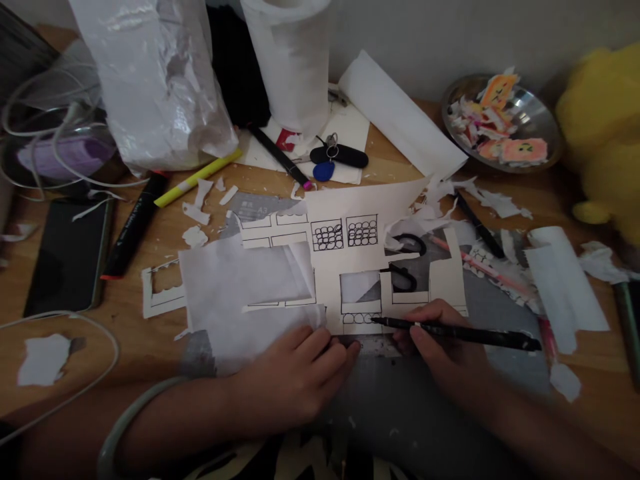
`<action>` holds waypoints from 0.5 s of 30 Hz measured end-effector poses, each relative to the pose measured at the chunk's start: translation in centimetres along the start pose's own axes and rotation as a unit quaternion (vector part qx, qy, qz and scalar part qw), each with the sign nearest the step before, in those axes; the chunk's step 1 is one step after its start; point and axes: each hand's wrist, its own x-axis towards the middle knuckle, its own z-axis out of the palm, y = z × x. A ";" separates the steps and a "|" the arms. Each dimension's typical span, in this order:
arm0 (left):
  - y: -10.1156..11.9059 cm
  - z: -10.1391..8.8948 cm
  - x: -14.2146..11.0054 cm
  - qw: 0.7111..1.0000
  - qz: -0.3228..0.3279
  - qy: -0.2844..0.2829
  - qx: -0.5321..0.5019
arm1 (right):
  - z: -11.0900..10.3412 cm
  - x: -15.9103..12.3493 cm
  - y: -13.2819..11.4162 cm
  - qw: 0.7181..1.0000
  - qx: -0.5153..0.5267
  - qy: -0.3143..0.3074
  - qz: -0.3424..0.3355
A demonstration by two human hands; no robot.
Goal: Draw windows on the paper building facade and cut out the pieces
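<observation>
The cream-white paper sheet (327, 290) lies mid-surface on a grey cutting mat (415, 407), pierced by rectangular cut-outs edged in black ink. Two boxes on its far part are packed with rows of small drawn circles; a narrow near strip bears a single row. The right hand (440, 347) grips a black pen (475, 333), its tip at that strip. The left hand (305, 370) rests curled at the sheet's near edge; whether it pinches anything is unclear.
</observation>
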 end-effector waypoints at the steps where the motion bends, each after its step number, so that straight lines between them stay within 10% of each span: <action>1: 0.0 0.0 0.0 1.000 0.000 0.002 -0.001 | 0.0 0.0 0.0 1.000 0.000 -0.002 0.001; 15: 0.0 0.3 0.0 1.000 -0.002 0.015 -0.012 | -0.2 -0.3 0.2 0.999 -0.034 -0.020 -0.012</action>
